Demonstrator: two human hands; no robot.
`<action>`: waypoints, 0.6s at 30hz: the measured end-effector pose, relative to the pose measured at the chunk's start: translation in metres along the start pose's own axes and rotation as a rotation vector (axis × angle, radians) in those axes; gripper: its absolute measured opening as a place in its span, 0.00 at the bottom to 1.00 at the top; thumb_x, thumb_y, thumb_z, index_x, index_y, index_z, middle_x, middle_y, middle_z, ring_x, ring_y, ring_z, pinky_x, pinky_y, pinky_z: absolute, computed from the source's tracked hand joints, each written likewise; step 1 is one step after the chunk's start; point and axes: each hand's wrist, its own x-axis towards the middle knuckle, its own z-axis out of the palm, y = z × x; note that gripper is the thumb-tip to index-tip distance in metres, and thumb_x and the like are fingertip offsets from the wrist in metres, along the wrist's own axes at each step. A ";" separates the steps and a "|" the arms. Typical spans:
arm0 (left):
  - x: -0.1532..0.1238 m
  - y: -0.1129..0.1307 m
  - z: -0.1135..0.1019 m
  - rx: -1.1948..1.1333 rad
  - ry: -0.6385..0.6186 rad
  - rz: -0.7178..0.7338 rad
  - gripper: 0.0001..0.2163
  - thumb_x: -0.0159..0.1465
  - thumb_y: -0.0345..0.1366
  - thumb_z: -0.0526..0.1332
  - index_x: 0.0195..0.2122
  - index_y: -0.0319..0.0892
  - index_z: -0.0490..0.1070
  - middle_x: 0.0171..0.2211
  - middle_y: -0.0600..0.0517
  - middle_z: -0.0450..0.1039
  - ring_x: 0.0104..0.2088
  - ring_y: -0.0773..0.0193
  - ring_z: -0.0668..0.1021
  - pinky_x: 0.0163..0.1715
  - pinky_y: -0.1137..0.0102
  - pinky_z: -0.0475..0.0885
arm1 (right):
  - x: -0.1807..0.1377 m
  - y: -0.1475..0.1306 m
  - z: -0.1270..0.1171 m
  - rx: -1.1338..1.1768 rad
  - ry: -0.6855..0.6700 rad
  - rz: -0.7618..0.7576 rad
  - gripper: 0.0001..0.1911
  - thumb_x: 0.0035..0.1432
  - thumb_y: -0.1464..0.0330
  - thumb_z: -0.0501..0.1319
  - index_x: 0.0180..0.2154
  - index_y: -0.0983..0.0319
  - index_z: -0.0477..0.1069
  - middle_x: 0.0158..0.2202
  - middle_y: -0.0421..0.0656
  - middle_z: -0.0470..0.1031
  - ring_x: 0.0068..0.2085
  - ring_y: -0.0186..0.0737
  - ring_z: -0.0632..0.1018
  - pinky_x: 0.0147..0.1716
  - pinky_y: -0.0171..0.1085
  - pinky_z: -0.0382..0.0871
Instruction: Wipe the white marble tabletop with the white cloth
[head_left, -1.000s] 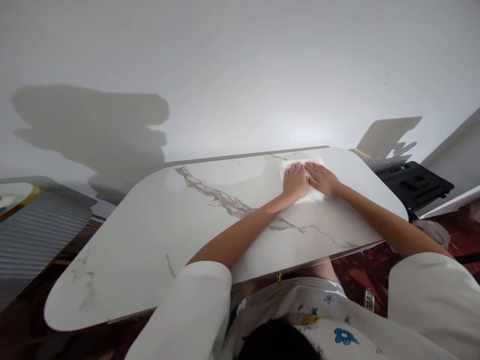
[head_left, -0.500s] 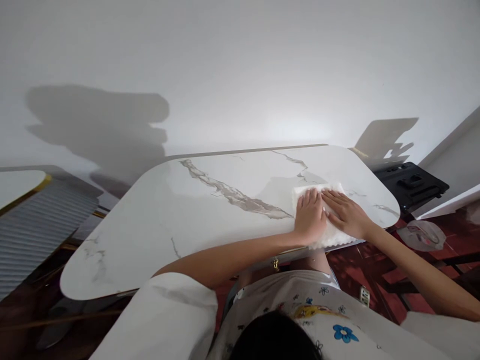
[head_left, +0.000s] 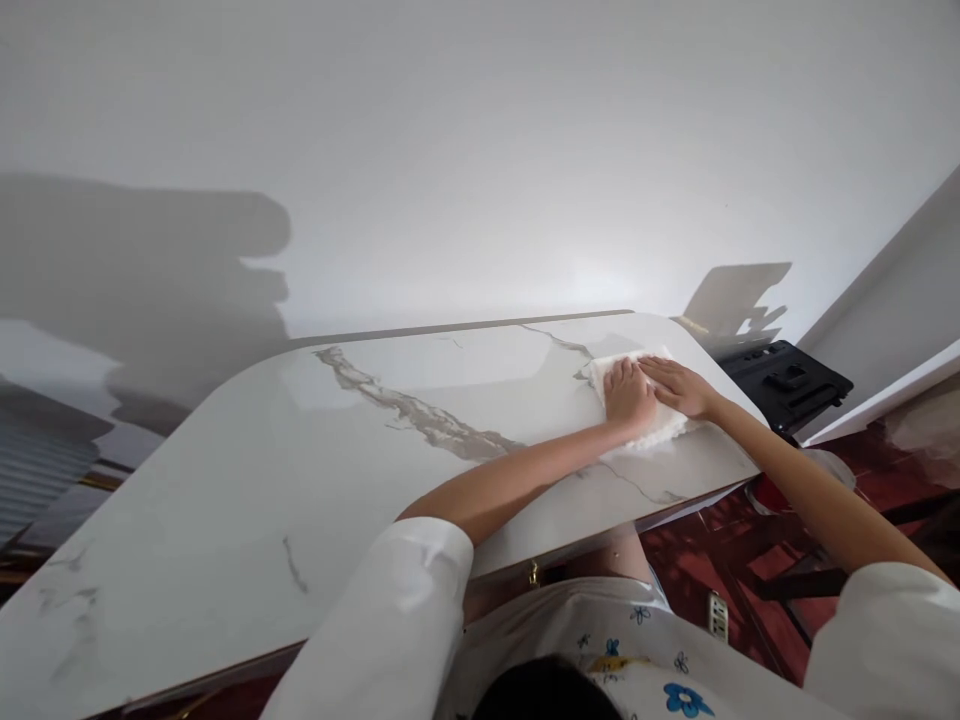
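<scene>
A white cloth (head_left: 658, 432) with a scalloped edge lies spread on the right part of a white, marble-patterned tabletop (head_left: 360, 500). My left hand (head_left: 630, 396) presses down on the cloth, its fingers slightly bent and pointing away from me. Beside it my right hand (head_left: 679, 388) lies flat on the cloth's far right part, fingers stretched toward the left hand. The fingertips of the right come close to the left hand's knuckles. Both palms are hidden, and neither hand visibly grips the cloth.
A white wall (head_left: 450, 180) stands right behind the tabletop. To the right, a black case (head_left: 787, 382) rests beyond the table's rounded end. Red floor tiles (head_left: 750, 570) show below, with dark wooden bars at the right. A grey ribbed surface (head_left: 45, 470) is at far left.
Both hands and the cloth have moved away from me across the tabletop, toward the wall. The left hand's fingers are more bent. The camera view has shifted.
</scene>
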 end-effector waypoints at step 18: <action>0.139 -0.106 -0.029 0.253 0.131 0.102 0.18 0.66 0.30 0.45 0.54 0.37 0.63 0.57 0.43 0.64 0.59 0.56 0.63 0.59 0.61 0.55 | 0.172 0.053 0.037 -0.016 -0.039 0.114 0.29 0.64 0.62 0.47 0.63 0.67 0.57 0.64 0.47 0.57 0.64 0.48 0.57 0.63 0.48 0.51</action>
